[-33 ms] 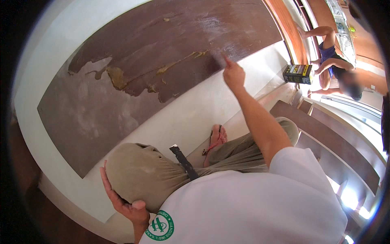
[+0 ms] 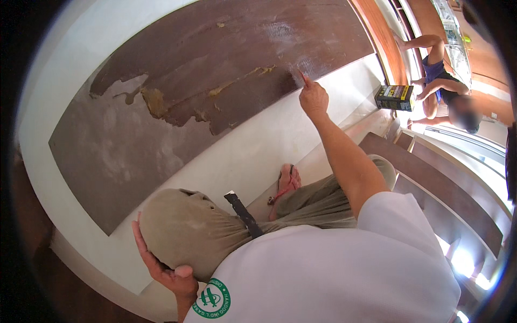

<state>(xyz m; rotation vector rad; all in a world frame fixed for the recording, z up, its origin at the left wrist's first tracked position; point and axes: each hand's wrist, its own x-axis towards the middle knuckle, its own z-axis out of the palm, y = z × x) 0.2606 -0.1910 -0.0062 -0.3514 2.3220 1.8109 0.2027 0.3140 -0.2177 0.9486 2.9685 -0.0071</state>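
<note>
My right hand (image 2: 314, 100) is closed round a slim red-handled tool (image 2: 304, 77), held against the lower right edge of a large brown panel (image 2: 237, 43). The tool's dark head merges with the panel, so I cannot tell whether it is a brush or a scraper. A darker brown streak lies just left of it. Further left, the brown coating ends in a ragged edge with a yellowish patch (image 2: 155, 103), beside a greyer area (image 2: 116, 161). My left hand (image 2: 175, 280) rests on my bent left knee, fingers stretched along it, thumb apart, holding nothing.
A pale border (image 2: 226, 156) surrounds the panel. At the upper right, a dark rectangular can (image 2: 396, 98) stands near another person (image 2: 439, 86), who is crouching. Brown stair-like boards (image 2: 431, 188) run along the right. A black strap (image 2: 243, 215) sticks out at my waist.
My right hand and the tool have shifted slightly to the right along the panel's lower edge. The left hand stays on the knee.
</note>
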